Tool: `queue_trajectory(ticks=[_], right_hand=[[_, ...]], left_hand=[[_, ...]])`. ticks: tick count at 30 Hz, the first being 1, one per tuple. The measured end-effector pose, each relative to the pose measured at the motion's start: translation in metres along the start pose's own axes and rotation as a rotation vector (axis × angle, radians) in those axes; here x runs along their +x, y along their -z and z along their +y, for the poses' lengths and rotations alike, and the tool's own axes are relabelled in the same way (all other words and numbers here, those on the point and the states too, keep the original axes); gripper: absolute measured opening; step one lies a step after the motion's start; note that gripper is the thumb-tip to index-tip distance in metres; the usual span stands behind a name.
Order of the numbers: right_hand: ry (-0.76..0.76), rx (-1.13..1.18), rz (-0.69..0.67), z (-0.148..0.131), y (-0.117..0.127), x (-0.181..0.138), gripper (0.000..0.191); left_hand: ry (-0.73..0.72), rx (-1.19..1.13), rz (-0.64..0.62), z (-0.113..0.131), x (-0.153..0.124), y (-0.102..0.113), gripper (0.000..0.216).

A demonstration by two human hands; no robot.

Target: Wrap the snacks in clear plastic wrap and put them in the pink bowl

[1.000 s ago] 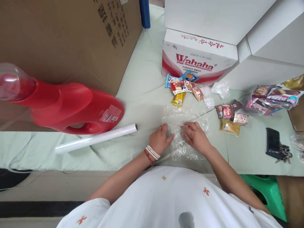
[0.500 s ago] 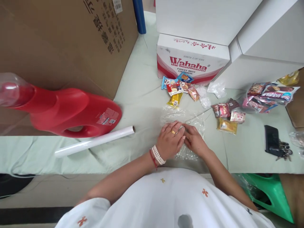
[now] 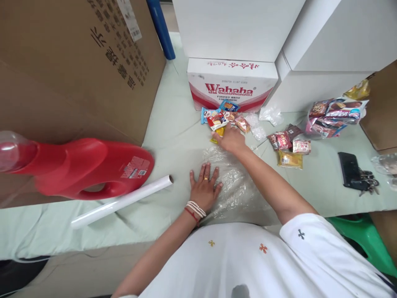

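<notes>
My left hand [image 3: 204, 186] lies flat with fingers spread on the left edge of a crumpled sheet of clear plastic wrap [image 3: 235, 182] spread on the pale green cloth. My right hand [image 3: 231, 138] reaches forward over the wrap to a small pile of snack packets [image 3: 221, 118] in front of the Wahaha box [image 3: 231, 87]. Its fingers curl down onto a yellow packet [image 3: 217, 133], which is mostly hidden beneath them; whether they grip it is unclear.
A roll of wrap [image 3: 120, 202] and a red detergent jug [image 3: 83, 167] lie to the left, beside a big cardboard box [image 3: 71, 66]. More snack packets [image 3: 290, 147] lie to the right, then a phone with keys [image 3: 352, 174]. White boxes [image 3: 310, 49] stand behind.
My right hand left the wrap and stretched forward to the snack pile. My left hand slid back to the wrap's left edge and spread flat. The view shifted.
</notes>
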State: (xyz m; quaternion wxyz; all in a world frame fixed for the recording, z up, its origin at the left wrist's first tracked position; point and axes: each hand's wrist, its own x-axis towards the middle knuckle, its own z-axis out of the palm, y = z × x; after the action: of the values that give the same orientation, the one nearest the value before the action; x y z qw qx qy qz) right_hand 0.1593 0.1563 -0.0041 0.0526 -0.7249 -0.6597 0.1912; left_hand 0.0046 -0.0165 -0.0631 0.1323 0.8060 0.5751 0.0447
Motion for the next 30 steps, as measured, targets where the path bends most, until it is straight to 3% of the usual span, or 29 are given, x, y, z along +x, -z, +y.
queue_trajectory(ticks=[3, 6, 8, 10, 14, 17, 21, 23, 27, 30], right_hand=[[-0.006, -0.082, -0.061, -0.027, -0.012, 0.020, 0.091], [0.020, -0.188, -0.204, -0.028, -0.001, 0.024, 0.083], [0.056, -0.237, -0.319, -0.013, 0.021, 0.020, 0.072], [0.134, -0.263, -0.346, 0.010, 0.047, 0.007, 0.058], [0.495, -0.158, -0.134, 0.065, 0.079, -0.044, 0.056], [0.648, -0.069, -0.127, 0.089, 0.061, -0.088, 0.059], [0.606, -0.128, -0.200, 0.088, 0.005, -0.121, 0.060], [0.596, -0.138, -0.188, 0.088, -0.011, -0.127, 0.063], [0.660, 0.014, -0.095, 0.114, -0.001, -0.147, 0.066], [0.727, 0.120, -0.136, 0.147, 0.012, -0.179, 0.054]], left_hand=[[-0.005, 0.002, 0.002, -0.001, 0.000, 0.001, 0.061], [-0.015, -0.014, 0.001, -0.004, -0.001, 0.002, 0.061], [-0.013, -0.036, 0.008, -0.005, -0.001, 0.002, 0.064], [-0.005, -0.061, 0.018, -0.006, -0.002, 0.002, 0.069], [-0.008, -0.101, 0.025, -0.007, -0.002, 0.000, 0.074], [-0.006, -0.112, 0.029, -0.007, -0.001, -0.001, 0.073], [0.001, -0.115, 0.026, -0.009, 0.000, -0.003, 0.069], [0.017, -0.110, 0.044, -0.011, -0.001, -0.003, 0.069], [0.039, -0.077, 0.160, -0.021, -0.014, 0.003, 0.060], [-0.244, -0.141, 0.098, -0.031, -0.032, 0.013, 0.056]])
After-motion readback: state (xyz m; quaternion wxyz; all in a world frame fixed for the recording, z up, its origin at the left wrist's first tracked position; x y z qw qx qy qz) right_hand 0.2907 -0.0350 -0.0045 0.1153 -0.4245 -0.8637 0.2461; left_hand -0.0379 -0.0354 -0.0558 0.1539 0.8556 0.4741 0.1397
